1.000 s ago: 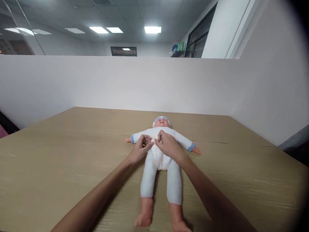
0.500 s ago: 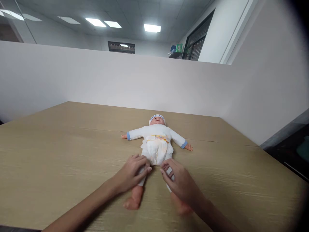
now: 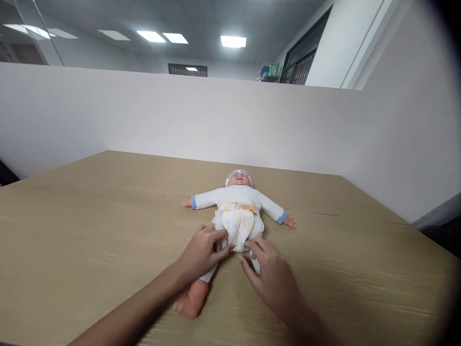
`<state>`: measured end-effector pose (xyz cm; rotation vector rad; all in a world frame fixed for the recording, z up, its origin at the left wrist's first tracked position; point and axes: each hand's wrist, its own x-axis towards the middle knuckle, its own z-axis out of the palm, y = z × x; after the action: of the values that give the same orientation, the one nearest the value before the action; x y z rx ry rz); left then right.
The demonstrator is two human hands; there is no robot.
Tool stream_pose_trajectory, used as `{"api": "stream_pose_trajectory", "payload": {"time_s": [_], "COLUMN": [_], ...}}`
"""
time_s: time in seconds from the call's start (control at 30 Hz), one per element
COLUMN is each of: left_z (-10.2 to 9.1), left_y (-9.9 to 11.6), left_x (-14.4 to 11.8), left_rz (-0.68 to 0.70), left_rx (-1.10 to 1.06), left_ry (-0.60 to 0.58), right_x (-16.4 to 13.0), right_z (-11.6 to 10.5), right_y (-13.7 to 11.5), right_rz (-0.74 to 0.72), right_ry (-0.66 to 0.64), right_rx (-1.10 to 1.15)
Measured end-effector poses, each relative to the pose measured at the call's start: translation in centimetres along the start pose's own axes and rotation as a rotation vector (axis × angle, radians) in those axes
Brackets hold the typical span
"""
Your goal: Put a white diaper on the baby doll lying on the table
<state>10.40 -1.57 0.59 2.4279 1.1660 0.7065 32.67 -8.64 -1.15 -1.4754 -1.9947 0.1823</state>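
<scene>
A baby doll (image 3: pixel 239 193) lies on its back on the table, head away from me, arms spread wide. It wears a white top with blue cuffs, a "Happy Baby" headband and white leggings. Around its hips is a white diaper (image 3: pixel 238 226) with an orange-patterned waistband. My left hand (image 3: pixel 203 250) is at the diaper's left leg edge, thumb and index finger closed on the border. At the right leg edge, my right hand (image 3: pixel 272 274) touches the diaper with its fingertips, thumb held apart. The doll's right-side foot is mostly hidden behind my right hand.
The wooden table (image 3: pixel 108 216) has thin seams across its top. A low white partition (image 3: pixel 180 120) stands along its far side, and a white wall (image 3: pixel 403 134) rises on the right. Beyond the partition, a green package (image 3: pixel 273 69) sits near a barred window.
Both hands have moved slightly toward the diaper's leg edges. My right thumb has spread away from the fingers, and the left fingers have reached the diaper's border. The view has shifted slightly.
</scene>
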Motion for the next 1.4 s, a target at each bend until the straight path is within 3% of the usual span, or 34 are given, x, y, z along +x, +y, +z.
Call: {"api": "stream_pose_trajectory", "payload": {"time_s": [0.17,0.3,0.67,0.9,1.13,1.27,1.4], "left_z": [0.0,0.2,0.2,0.6,1.2,1.7,2.1], "left_y": [-0.1,-0.2,0.0,-0.4,-0.8,-1.3,-1.8], "left_x": [-0.5,-0.6,0.3,0.2,0.0,0.2,0.2], "left_rz": [0.104,0.113,0.069,-0.035,-0.093,-0.104,-0.16], "left_rx": [-0.08,-0.099,-0.154,-0.278,-0.479,-0.65,-0.689], "left_ry": [0.103,0.117,0.023,0.097,0.168,0.18,0.196], "right_x": [-0.4,-0.6,-0.4,-0.8,0.2,0.8,0.9], "right_z": [0.3,0.6,1.5,2.2,1.3,0.8,0.3], "right_y": [-0.4,-0.4,-0.5,-0.2,-0.1,-0.1,-0.2], "right_rz": [0.02,0.019,0.016,0.015,0.036,0.101,0.213], "right_ry": [0.0,0.037,0.043,0.164,0.094,0.107,0.135], "right_rx": [0.043,0.038,0.074,0.08,0.184,0.18,0.203]}}
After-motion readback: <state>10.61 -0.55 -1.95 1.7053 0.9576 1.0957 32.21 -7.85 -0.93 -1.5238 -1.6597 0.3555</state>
